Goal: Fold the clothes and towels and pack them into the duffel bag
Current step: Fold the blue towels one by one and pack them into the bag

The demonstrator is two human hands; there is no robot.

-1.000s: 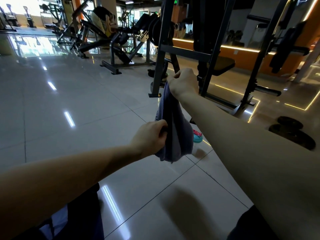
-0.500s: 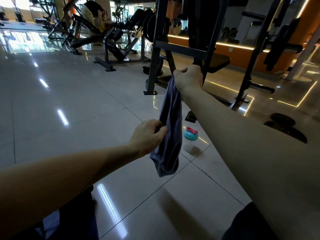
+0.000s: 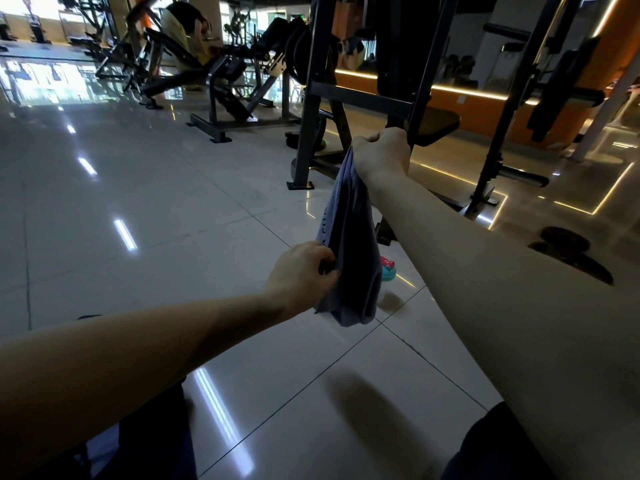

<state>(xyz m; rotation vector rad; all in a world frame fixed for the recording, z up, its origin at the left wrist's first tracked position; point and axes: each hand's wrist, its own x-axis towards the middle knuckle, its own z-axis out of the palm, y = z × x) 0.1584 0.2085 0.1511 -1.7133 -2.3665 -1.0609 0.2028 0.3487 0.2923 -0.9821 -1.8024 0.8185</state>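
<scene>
A blue-grey cloth (image 3: pixel 351 244) with dark lettering along one edge hangs in the air in front of me, bunched lengthwise. My right hand (image 3: pixel 381 155) grips its top end with curled fingers, arm stretched forward. Lower down, my left hand (image 3: pixel 301 273) pinches the cloth's left edge near the bottom. The cloth's loose end droops below my left hand. No duffel bag is in view.
A teal bottle with a pink lid (image 3: pixel 388 270) stands on the tiled floor behind the cloth. A dark steel rack (image 3: pixel 311 109) rises just beyond my hands. Weight plates (image 3: pixel 568 244) lie on the floor at right. Gym machines (image 3: pixel 221 81) fill the back.
My left hand's grip on the cloth is lower along its edge than before. My right hand keeps holding the top end up. The view has shifted slightly.
</scene>
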